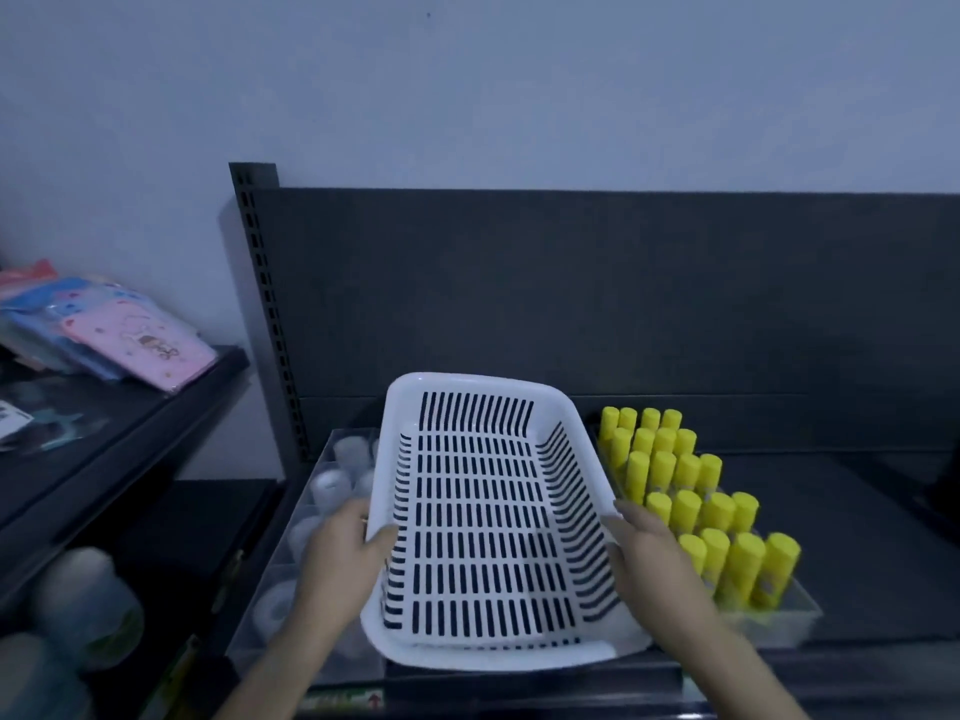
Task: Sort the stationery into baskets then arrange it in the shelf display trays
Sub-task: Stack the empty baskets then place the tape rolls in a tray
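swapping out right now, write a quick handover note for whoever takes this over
Left hand grips the white slotted basket by its left rim; right hand holds its right side.
Basket is empty, tilted, held above the shelf.
Done: yellow glue sticks stand upright in the clear tray on the right; white rolls, blurred, sit in the left tray.
Left: likely just set the basket aside.

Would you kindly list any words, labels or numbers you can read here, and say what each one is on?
None can be read.
Green-and-white paper label strip, bottom of view: blurred.
Labels on the yellow glue sticks: too blurred.
Print on the pink plastic pouch: a drawing, no legible words.
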The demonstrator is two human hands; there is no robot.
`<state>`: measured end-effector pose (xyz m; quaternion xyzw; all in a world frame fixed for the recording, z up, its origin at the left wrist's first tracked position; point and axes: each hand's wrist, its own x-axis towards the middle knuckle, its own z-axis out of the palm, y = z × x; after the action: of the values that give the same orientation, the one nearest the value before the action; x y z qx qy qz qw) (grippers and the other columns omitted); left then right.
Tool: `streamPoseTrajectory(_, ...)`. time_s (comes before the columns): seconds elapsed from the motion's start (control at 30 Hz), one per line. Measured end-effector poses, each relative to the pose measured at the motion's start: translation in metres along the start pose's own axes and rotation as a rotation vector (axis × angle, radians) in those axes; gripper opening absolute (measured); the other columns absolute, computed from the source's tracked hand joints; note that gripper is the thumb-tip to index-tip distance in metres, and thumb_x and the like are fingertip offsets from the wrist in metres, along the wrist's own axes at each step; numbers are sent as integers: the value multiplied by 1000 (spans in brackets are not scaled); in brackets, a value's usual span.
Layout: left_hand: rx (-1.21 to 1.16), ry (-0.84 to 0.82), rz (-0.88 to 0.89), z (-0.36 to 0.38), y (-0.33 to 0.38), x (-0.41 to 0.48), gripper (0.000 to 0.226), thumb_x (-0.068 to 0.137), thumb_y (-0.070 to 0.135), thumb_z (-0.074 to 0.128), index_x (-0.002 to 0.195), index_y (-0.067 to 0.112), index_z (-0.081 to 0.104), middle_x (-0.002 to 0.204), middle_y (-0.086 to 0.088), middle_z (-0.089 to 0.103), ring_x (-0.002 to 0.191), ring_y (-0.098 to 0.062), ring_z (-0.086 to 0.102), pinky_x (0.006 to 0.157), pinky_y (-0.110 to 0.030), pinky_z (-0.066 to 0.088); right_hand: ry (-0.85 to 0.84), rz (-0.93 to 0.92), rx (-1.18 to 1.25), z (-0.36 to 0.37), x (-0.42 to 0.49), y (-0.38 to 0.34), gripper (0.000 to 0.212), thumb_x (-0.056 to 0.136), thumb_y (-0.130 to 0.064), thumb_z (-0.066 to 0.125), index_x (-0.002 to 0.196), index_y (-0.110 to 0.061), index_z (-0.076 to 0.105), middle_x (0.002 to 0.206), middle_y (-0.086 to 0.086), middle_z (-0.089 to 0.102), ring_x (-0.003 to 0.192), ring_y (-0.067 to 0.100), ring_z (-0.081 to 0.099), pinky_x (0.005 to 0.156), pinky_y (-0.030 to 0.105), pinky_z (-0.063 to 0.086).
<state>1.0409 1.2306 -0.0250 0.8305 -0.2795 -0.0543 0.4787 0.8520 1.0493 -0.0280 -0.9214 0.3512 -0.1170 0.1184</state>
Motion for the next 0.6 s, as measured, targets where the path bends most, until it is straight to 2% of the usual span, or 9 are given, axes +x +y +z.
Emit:
streamPoseTrajectory(0.07,-79,9,-16,-16,0,-11,9,87,9,60,81,15,60,75,1,68,69,-15,65,62,-33,53,88,-13,63,-8,-13,-7,45,95,-5,36,140,-10,38,152,9,27,139,22,29,110,29,31)
streamPoseTrajectory(0.13,-118,25,-12,-29,-2,-22,5,86,9,62,81,12,61,79,-4,70,73,-21,67,69,-40,55,159,-22,133,-17,-27,-13,50,93,2,36,141,-9,32,149,7,28,135,20,32,106,22,30)
streamPoseTrajectory(0.3,-239,33,20,-41,4,-54,1,85,6,63,86,6,62,79,-6,71,73,-24,67,67,-41,54,203,56,291,-31,-64,-20,57,92,5,36,145,-10,24,145,6,36,130,19,38,97,15,27)
streamPoseTrajectory(0.4,-283,14,39,-36,13,-74,7,85,5,62,82,12,61,76,1,70,70,-16,67,57,-25,47,255,106,370,-41,-89,-11,56,92,5,38,144,-12,29,139,7,44,126,22,43,87,17,28)
streamPoseTrajectory(0.43,-294,4,46,-32,16,-79,12,85,5,63,79,16,60,77,2,70,71,-16,67,57,-25,47,277,127,387,-45,-98,-7,56,92,5,39,144,-13,30,138,7,46,124,24,45,83,19,30)
streamPoseTrajectory(0.5,-308,-20,55,-24,27,-89,20,84,5,64,77,23,60,78,4,71,73,-18,68,63,-34,54,323,174,416,-53,-115,4,55,91,5,40,143,-13,32,138,5,48,120,26,49,76,19,30)
streamPoseTrajectory(0.53,-308,-30,68,-20,33,-94,22,83,4,64,75,25,59,77,5,70,72,-18,68,64,-36,54,336,195,418,-56,-123,11,55,92,4,41,143,-13,31,138,4,48,115,25,51,74,19,31)
streamPoseTrajectory(0.6,-320,-49,95,-9,46,-104,27,83,2,64,73,26,58,73,8,68,71,-12,67,62,-30,52,342,237,400,-63,-138,26,55,95,-1,41,146,-14,27,138,4,47,95,15,52,67,16,32)
